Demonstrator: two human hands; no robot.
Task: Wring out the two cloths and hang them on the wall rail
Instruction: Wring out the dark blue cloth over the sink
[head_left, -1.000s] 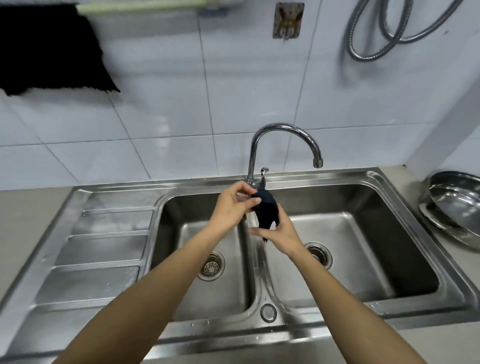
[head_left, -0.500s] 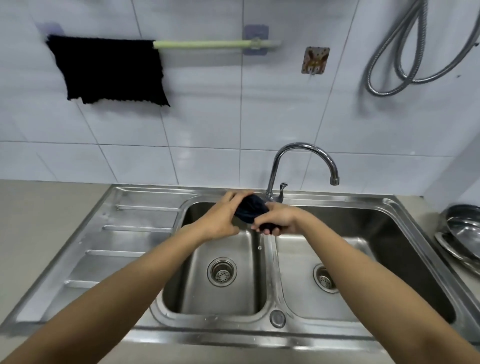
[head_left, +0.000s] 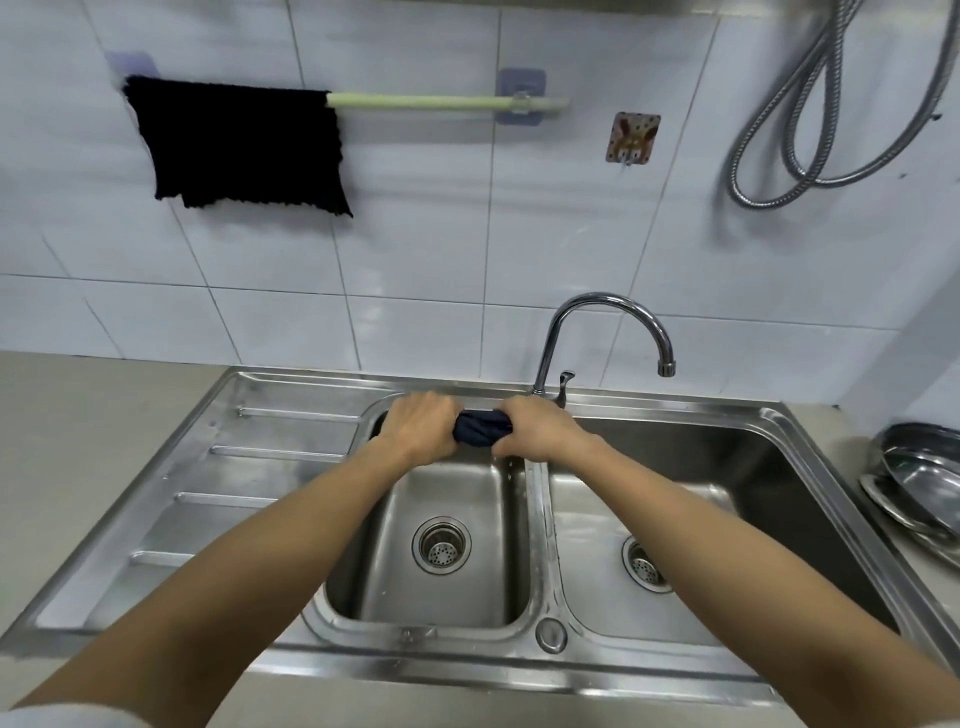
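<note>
Hands at the sink, both wrapped tight round one dark cloth (head_left: 482, 427). Left hand (head_left: 418, 422) grips its left end, right hand (head_left: 540, 427) its right end; only a short twisted stretch shows between the fists. Cloth is held in the air over the back of the left basin (head_left: 441, 561), near the divider.

Second cloth, black (head_left: 244, 143), already hangs on the rail (head_left: 415, 101), covering its left part. Bare rail to its right.

Risks, as judged: twist too brief, cloth goes up wet and drips down the tiles (head_left: 415, 249) onto the tabletop (head_left: 78, 415). Wet fabric may slip from a fist and drop into the basin. Rail sits on stick-on mounts, so a heavy, soggy cloth or a tug while draping could pull one loose.

Surroundings: steel double sink with drainboard (head_left: 218, 478) at left, gooseneck tap (head_left: 608, 322) behind. White tiled wall, coiled metal hose (head_left: 810, 119) upper right, small hook plate (head_left: 632, 137). Steel bowls (head_left: 919, 478) stacked at right.
</note>
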